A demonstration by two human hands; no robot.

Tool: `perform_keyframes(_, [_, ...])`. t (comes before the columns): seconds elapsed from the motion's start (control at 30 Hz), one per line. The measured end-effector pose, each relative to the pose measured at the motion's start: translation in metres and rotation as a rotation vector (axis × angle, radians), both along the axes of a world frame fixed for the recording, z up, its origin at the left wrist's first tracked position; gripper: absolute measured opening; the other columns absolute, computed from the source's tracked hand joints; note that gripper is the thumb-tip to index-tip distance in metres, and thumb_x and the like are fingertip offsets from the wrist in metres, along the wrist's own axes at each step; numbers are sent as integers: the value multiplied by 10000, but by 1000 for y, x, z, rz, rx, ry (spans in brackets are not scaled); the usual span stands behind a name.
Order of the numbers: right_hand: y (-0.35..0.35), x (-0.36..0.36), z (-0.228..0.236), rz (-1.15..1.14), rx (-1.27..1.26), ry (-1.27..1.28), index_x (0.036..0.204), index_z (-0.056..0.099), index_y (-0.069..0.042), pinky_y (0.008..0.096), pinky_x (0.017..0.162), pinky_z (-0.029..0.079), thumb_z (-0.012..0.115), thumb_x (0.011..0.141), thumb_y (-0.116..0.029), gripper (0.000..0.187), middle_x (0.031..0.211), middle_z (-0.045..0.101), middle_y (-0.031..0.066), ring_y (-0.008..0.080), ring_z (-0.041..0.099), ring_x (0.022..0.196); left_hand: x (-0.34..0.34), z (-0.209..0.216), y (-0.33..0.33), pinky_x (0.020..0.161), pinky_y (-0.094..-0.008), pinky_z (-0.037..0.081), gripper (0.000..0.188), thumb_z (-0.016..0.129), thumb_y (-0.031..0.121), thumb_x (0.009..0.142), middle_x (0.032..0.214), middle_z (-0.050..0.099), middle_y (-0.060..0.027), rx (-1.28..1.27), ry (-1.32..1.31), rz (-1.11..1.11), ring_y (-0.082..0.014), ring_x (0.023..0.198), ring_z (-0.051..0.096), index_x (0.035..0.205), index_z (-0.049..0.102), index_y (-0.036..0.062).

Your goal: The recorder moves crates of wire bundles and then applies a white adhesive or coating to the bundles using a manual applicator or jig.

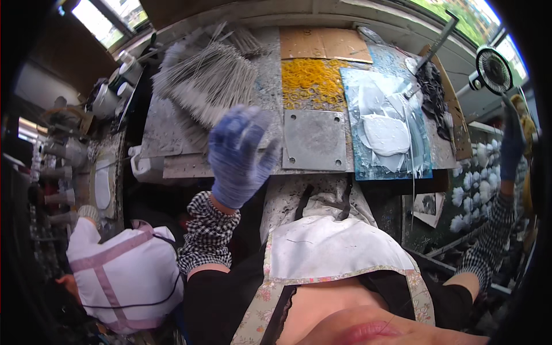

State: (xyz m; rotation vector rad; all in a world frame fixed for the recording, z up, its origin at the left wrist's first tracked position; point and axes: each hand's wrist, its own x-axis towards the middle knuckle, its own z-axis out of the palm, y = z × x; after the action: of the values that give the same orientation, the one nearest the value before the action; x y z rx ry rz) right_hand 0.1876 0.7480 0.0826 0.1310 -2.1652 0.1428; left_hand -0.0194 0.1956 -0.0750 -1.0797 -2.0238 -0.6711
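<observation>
My left hand (241, 155), in a blue and white knitted glove, hovers over the bench's front edge with its fingers loosely bent and apart, holding nothing. Behind it fans out a large pile of thin pale sticks (204, 80). Right of that hand lies a square grey metal plate (314, 141) with holes at its corners. My right hand (510, 138), in a dark blue glove, is raised at the far right, fingers stretched upward, near a rack of white fluffy tufts (480, 187). Its inner side is hidden. A bluish sheet (424, 150) bears a thick white paste patch (386, 135).
Yellow rings (310, 83) lie spread beneath a cardboard piece (325, 43). A black cloth (432, 92) hangs by the bench's right side, near a small fan (494, 69). At left, another person (123, 270) works beside white bottles (106, 100) and a jug (148, 167).
</observation>
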Motion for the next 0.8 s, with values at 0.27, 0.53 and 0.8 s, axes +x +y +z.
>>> perform_keyframes(0.27, [-35,-214,-58,179,598,-129,1244,596,-156,366,536,482,669,857,-179,395,724,540,56,229,576,619,-130,39,-50,638,-356,526,295,679,243,858,826,696,-71,-330,-16,234,-274,702,670,1132,670,133])
perform_keyframes(0.53, [110,-343,-57,-257,825,-77,1081,596,-105,365,669,549,546,901,-100,187,801,615,81,269,649,791,-165,3,-76,658,-345,524,170,689,184,880,843,695,-133,-233,-184,178,-269,716,674,966,684,38])
perform_keyframes(0.8, [144,-364,-40,-294,818,-172,1009,600,-94,377,635,531,540,902,-146,133,804,635,98,288,642,762,-218,-32,-21,672,-211,467,196,597,148,968,895,635,8,243,-819,89,-53,727,531,1108,660,28])
